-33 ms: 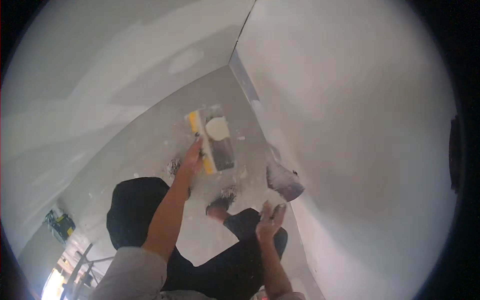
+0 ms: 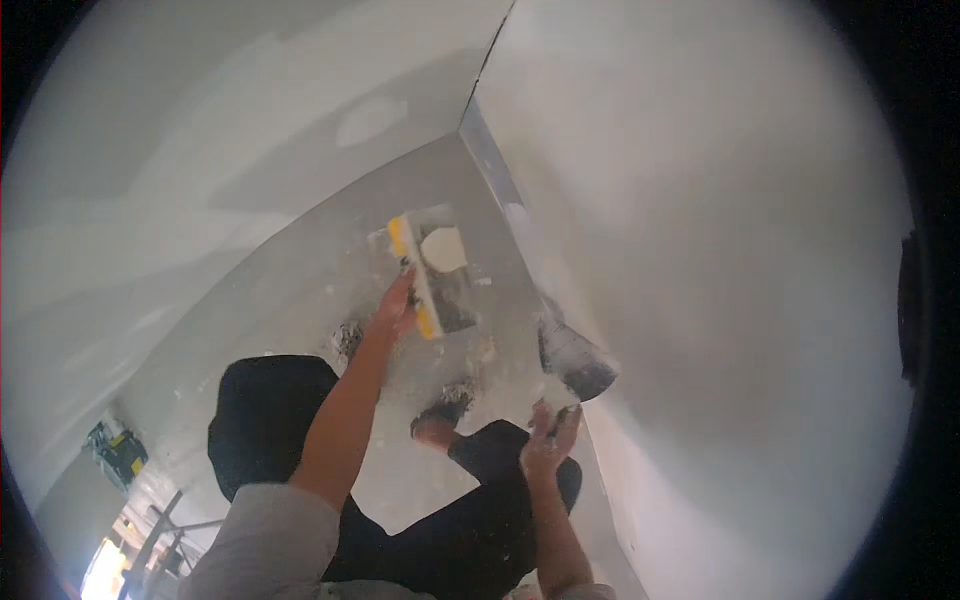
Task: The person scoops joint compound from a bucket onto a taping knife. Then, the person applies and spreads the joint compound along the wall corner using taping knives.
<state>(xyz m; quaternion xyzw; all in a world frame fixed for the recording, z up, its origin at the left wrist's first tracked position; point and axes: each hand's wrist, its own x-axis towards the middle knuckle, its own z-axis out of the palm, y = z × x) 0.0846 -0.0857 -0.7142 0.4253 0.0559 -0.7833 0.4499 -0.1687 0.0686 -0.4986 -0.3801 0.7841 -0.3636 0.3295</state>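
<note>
My left hand is closed on the handle edge of a wide filling knife with yellow and white trim. A round lump of cream-coloured filler lies on its blade. Lower right, the fingers of my right hand are wrapped round the handle of a putty knife. Its broad, flared blade is smeared with pale filler and lies close to the foot of the right wall; whether it touches, I cannot tell.
My bent knees in dark trousers and a dark shoe are below. Pale spots mark the grey floor. The left wall meets the right one in a corner ahead. A dark green bag-like object and metal legs stand at far left.
My left hand and the filling knife have shifted slightly right. My right hand with the putty knife has also moved a little right and slightly toward me. The filler stays on the blade.
</note>
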